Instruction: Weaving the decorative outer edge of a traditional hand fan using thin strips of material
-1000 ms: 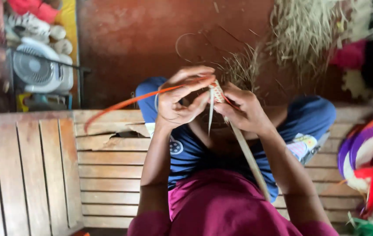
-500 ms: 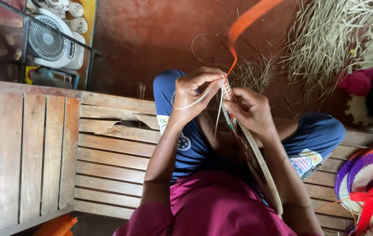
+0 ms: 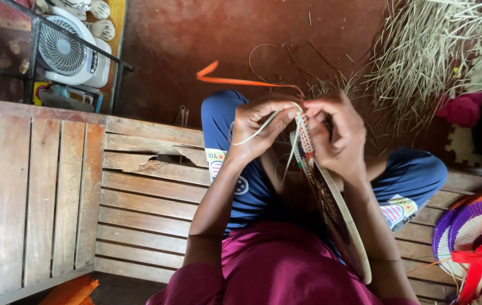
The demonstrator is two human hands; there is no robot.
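I sit on a slatted wooden bench (image 3: 139,209) with a round woven basket disc (image 3: 337,220) standing on edge in my lap. My left hand (image 3: 258,127) pinches pale straw strands and an orange strip (image 3: 235,81) at the disc's top rim. That strip trails up and to the left, ending in a loose curl. My right hand (image 3: 337,133) grips the red-and-white stitched rim from the other side, fingers curled over it. Both hands touch at the rim.
A white fan (image 3: 68,51) stands on a dark rack at the upper left. A heap of dry straw (image 3: 433,51) lies at the upper right on the red floor. Colourful woven baskets (image 3: 472,237) sit at my right. Orange strips (image 3: 71,291) lie below the bench.
The orange strip, which arced up and right half a second ago, now lies low and points left. My hands stay together at the rim. The view has shifted slightly.
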